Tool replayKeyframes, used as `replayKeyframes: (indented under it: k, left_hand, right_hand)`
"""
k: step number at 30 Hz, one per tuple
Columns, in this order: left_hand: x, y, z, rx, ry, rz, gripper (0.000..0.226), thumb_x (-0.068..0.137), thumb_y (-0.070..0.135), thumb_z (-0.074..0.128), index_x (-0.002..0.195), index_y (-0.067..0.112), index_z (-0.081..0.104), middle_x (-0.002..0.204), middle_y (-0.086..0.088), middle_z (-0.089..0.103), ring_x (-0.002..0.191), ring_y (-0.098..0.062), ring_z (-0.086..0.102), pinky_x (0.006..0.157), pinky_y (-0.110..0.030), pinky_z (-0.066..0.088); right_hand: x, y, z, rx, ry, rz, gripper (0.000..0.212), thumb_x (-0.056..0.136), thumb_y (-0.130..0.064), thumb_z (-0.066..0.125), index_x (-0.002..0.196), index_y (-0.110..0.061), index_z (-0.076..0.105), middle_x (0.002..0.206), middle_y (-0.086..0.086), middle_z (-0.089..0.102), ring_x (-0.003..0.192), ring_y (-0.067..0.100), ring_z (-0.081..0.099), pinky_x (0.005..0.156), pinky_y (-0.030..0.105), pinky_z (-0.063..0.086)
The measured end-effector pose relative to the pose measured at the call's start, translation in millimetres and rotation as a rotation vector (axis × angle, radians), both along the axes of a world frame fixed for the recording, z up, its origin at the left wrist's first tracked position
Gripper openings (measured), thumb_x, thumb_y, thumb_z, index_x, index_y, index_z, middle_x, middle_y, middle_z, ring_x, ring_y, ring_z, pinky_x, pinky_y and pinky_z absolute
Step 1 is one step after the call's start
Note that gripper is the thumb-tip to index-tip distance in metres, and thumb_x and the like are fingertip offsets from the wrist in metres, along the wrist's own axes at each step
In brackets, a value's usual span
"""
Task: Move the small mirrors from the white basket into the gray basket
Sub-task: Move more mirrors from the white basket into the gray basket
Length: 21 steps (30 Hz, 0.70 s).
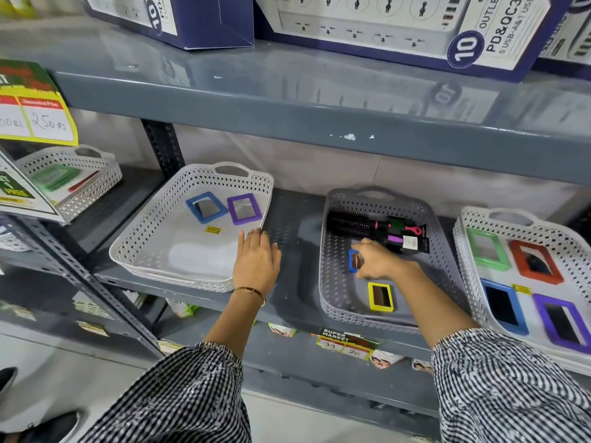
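The white basket [140, 251] sits on the shelf at left with a blue-framed mirror [206, 206] and a purple-framed mirror [244, 208] lying at its back. My left hand [256, 260] rests flat at its right rim, holding nothing. The gray basket [447, 251] stands to the right. Inside it my right hand [379, 260] grips a second blue-framed mirror [353, 261], held on edge just above the floor. A yellow-framed mirror [380, 297] lies near the gray basket's front.
Black hair brushes [374, 228] with pink handles lie at the gray basket's back. Another white basket [463, 231] at far right holds several coloured mirrors. A further white basket [68, 180] stands at far left. The upper shelf [287, 100] overhangs, carrying power-strip boxes.
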<state>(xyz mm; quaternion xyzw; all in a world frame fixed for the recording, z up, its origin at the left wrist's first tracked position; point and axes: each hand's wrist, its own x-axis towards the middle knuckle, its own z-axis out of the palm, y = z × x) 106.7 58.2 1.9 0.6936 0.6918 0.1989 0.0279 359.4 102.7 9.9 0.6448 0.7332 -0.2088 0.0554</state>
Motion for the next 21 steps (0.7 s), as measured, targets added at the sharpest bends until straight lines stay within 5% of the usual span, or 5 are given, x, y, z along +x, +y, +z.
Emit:
replayKeyframes:
  k: [4, 8, 14, 21]
  left_hand:
    - [0, 1, 3, 0.057, -0.112, 0.048, 0.035, 0.095, 0.024, 0.038, 0.12, 0.001, 0.049, 0.126, -0.021, 0.056, 0.123, -0.033, 0.045, 0.117, -0.046, 0.012]
    - [-8, 4, 15, 0.131, -0.328, 0.191, 0.027, 0.094, 0.02, 0.042, 0.109, 0.001, 0.053, 0.116, -0.023, 0.06, 0.111, -0.037, 0.049, 0.114, -0.054, 0.02]
    - [-45, 4, 31, 0.154, -0.227, 0.288, 0.033, 0.094, 0.026, 0.04, 0.113, 0.003, 0.055, 0.121, -0.021, 0.06, 0.119, -0.035, 0.047, 0.116, -0.048, 0.008]
    - [-80, -5, 14, 0.113, -0.094, 0.387, 0.033, 0.094, 0.024, 0.042, 0.113, 0.0, 0.054, 0.118, -0.023, 0.06, 0.122, -0.036, 0.044, 0.117, -0.05, 0.009]
  right_hand:
    - [-11, 6, 17, 0.107, 0.002, 0.001, 0.061, 0.078, -0.012, 0.069, 0.134, 0.0, 0.046, 0.129, 0.014, 0.048, 0.116, 0.033, 0.052, 0.095, 0.044, 0.049]
    - [-47, 16, 40, 0.255, 0.188, -0.001, 0.054, 0.081, -0.011, 0.064, 0.133, -0.003, 0.051, 0.134, 0.016, 0.054, 0.122, 0.032, 0.053, 0.102, 0.04, 0.046]
    - [-150, 33, 59, 0.387, 0.533, 0.03, 0.043, 0.083, -0.012, 0.064, 0.125, -0.004, 0.06, 0.128, 0.016, 0.063, 0.116, 0.031, 0.06, 0.099, 0.037, 0.049]
    - [-247, 70, 39, 0.318, 0.402, 0.058, 0.033, 0.09, -0.02, 0.058, 0.115, 0.002, 0.058, 0.12, 0.022, 0.062, 0.11, 0.034, 0.061, 0.09, 0.036, 0.05]
